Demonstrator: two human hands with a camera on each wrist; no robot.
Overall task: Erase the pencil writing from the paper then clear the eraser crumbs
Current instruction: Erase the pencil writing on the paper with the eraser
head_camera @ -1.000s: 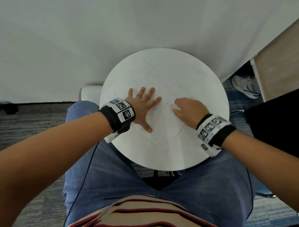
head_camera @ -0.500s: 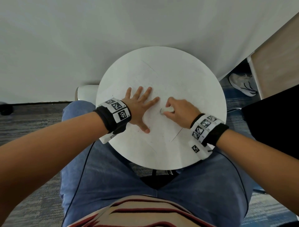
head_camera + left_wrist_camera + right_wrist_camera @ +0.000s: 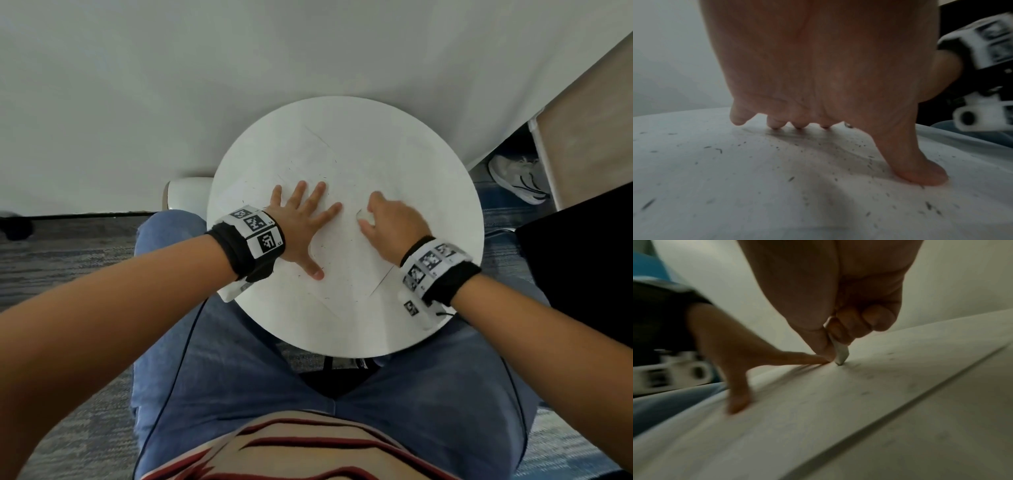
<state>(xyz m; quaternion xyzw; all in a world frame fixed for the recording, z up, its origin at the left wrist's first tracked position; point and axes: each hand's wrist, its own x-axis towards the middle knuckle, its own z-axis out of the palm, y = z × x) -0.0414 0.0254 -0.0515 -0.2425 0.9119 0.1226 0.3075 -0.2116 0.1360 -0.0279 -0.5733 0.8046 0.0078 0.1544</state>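
Note:
A white sheet of paper [image 3: 346, 260] lies on the round white table [image 3: 442, 192], turned at an angle. Dark eraser crumbs [image 3: 838, 149] are scattered over it. My left hand [image 3: 301, 226] lies flat on the sheet with fingers spread, the fingertips [image 3: 774, 125] and thumb pressing down. My right hand [image 3: 390, 222] pinches a small white eraser [image 3: 363, 215], whose tip [image 3: 841, 354] touches the paper just right of my left index finger. No pencil writing can be made out.
The table stands over my lap in blue jeans [image 3: 239, 377], against a pale wall. A white object [image 3: 186, 192] sits behind the table's left edge. At the right are a wooden panel [image 3: 589, 130], a white shoe [image 3: 517, 178] and a black shape [image 3: 582, 253].
The right hand with the eraser slid left toward my left index finger, then back a little to the right. The left hand has stayed flat on the paper.

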